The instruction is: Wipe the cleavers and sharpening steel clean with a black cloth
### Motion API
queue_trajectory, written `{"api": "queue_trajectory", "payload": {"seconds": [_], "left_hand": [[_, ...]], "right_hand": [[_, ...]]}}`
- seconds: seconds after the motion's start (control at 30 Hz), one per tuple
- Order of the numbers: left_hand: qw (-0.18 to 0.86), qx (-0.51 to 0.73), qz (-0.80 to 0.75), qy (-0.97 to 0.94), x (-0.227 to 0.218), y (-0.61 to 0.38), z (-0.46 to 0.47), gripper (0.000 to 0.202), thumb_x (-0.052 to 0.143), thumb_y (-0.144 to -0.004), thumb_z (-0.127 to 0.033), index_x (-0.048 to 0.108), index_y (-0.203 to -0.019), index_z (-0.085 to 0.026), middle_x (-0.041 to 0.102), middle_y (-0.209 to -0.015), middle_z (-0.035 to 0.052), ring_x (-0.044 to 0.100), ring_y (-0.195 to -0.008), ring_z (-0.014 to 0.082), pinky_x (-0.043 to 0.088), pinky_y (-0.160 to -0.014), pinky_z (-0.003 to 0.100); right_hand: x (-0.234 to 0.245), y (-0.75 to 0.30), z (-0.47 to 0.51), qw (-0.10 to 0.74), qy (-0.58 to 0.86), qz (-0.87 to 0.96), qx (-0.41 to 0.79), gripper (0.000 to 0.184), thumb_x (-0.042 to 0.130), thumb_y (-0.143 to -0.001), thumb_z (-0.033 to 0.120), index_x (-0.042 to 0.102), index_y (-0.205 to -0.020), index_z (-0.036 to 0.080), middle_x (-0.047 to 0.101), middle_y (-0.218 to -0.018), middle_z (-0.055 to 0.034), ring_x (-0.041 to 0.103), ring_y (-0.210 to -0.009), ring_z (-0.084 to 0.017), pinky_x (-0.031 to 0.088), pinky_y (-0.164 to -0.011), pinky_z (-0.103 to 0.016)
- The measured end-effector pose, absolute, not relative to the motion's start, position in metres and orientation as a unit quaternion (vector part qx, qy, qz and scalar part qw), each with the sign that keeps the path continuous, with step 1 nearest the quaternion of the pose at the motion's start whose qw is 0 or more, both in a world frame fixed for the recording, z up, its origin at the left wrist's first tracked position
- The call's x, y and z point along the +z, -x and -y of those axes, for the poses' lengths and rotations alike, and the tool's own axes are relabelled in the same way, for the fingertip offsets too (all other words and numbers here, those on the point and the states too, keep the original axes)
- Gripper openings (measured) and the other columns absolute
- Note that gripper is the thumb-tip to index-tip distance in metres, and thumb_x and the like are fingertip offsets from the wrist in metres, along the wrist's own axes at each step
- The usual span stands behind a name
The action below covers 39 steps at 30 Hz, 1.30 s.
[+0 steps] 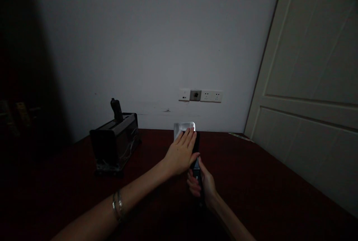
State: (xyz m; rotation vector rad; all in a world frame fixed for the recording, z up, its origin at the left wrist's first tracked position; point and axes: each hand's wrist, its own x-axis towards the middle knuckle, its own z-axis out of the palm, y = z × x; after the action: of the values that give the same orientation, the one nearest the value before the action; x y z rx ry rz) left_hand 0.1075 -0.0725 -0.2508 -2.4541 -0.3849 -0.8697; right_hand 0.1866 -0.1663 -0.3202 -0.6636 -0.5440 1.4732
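Observation:
My right hand [205, 185] is wrapped around the dark handle of a cleaver [184, 125], which points away from me over the table. The blade's far end looks pale and shiny, and its right side falls into shadow. Across the blade lies my left hand [181, 151], fingers stretched out flat and close together, covering the blade's middle. The left thumb reaches to the right, near the right hand's thumb at the base of the blade. Two thin bracelets [117, 204] circle my left wrist.
A dark knife block [114, 144] stands on the left, one black handle [116, 110] sticking up from its top. The reddish-brown table [235, 174] meets a pale wall with sockets [211, 96]. A panelled door [310, 84] is at right. The light is dim.

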Motion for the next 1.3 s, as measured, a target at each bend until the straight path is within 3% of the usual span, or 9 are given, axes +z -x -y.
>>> {"api": "queue_trajectory", "payload": {"seconds": [0.37, 0.6, 0.73, 0.87, 1.0, 1.2, 1.3], "left_hand": [[0.198, -0.313, 0.232, 0.9, -0.255, -0.109, 0.028, 0.06, 0.018, -0.091, -0.043, 0.023, -0.135, -0.002, 0.018, -0.142, 0.0176, 0.015, -0.132, 0.0227, 0.023, -0.105, 0.039], [0.192, -0.308, 0.202, 0.91, -0.266, -0.086, 0.052, 0.059, 0.018, -0.091, -0.043, 0.02, -0.136, -0.004, 0.016, -0.143, 0.0164, 0.011, -0.132, 0.0209, 0.024, -0.105, 0.037], [0.191, -0.309, 0.188, 0.913, -0.263, -0.082, 0.061, 0.06, 0.018, -0.091, -0.043, 0.016, -0.137, -0.004, 0.012, -0.144, 0.0161, 0.009, -0.132, 0.0214, 0.022, -0.105, 0.037], [0.208, -0.322, 0.182, 0.906, -0.256, -0.085, 0.065, 0.061, 0.021, -0.09, -0.044, 0.016, -0.137, -0.005, 0.011, -0.144, 0.0143, 0.006, -0.133, 0.0217, 0.02, -0.106, 0.037], [0.226, -0.329, 0.179, 0.899, -0.255, -0.094, 0.065, 0.059, 0.023, -0.09, -0.043, 0.019, -0.137, -0.007, 0.013, -0.144, 0.0136, 0.007, -0.133, 0.0211, 0.02, -0.106, 0.037], [0.22, -0.326, 0.165, 0.905, -0.257, -0.106, 0.064, 0.057, 0.021, -0.09, -0.044, 0.024, -0.135, -0.009, 0.017, -0.144, 0.0123, 0.009, -0.133, 0.0216, 0.019, -0.106, 0.038], [0.219, -0.333, 0.184, 0.898, -0.247, -0.11, 0.054, 0.058, 0.024, -0.089, -0.044, 0.025, -0.135, -0.009, 0.017, -0.144, 0.0128, 0.009, -0.133, 0.0221, 0.018, -0.106, 0.039]], "right_hand": [[-0.316, -0.185, 0.168, 0.65, 0.246, 0.259, 0.671, 0.045, 0.05, -0.075, 0.054, 0.05, -0.058, 0.012, 0.036, -0.041, 0.0063, 0.02, -0.031, -0.002, 0.015, -0.029, -0.015], [-0.31, -0.178, 0.176, 0.677, 0.218, 0.262, 0.653, 0.033, 0.05, -0.08, 0.041, 0.054, -0.07, 0.01, 0.042, -0.053, 0.0024, 0.032, -0.042, -0.004, 0.025, -0.037, -0.016], [-0.309, -0.177, 0.176, 0.68, 0.175, 0.259, 0.663, 0.029, 0.051, -0.08, 0.038, 0.054, -0.074, 0.009, 0.041, -0.055, 0.0031, 0.03, -0.043, -0.004, 0.025, -0.038, -0.015], [-0.308, -0.177, 0.175, 0.685, 0.155, 0.238, 0.671, 0.028, 0.058, -0.077, 0.037, 0.053, -0.075, 0.01, 0.036, -0.053, 0.0063, 0.026, -0.041, -0.002, 0.023, -0.036, -0.012], [-0.312, -0.176, 0.173, 0.669, 0.176, 0.218, 0.689, 0.03, 0.06, -0.074, 0.042, 0.05, -0.075, 0.014, 0.034, -0.053, 0.0084, 0.028, -0.04, -0.002, 0.03, -0.039, -0.014], [-0.322, -0.184, 0.164, 0.602, 0.182, 0.213, 0.748, 0.035, 0.055, -0.074, 0.051, 0.047, -0.068, 0.017, 0.033, -0.045, 0.0096, 0.021, -0.032, -0.002, 0.013, -0.029, -0.013], [-0.323, -0.186, 0.164, 0.6, 0.208, 0.244, 0.733, 0.039, 0.046, -0.078, 0.054, 0.05, -0.069, 0.016, 0.039, -0.041, 0.0077, 0.02, -0.03, -0.003, 0.013, -0.028, -0.014]]}}
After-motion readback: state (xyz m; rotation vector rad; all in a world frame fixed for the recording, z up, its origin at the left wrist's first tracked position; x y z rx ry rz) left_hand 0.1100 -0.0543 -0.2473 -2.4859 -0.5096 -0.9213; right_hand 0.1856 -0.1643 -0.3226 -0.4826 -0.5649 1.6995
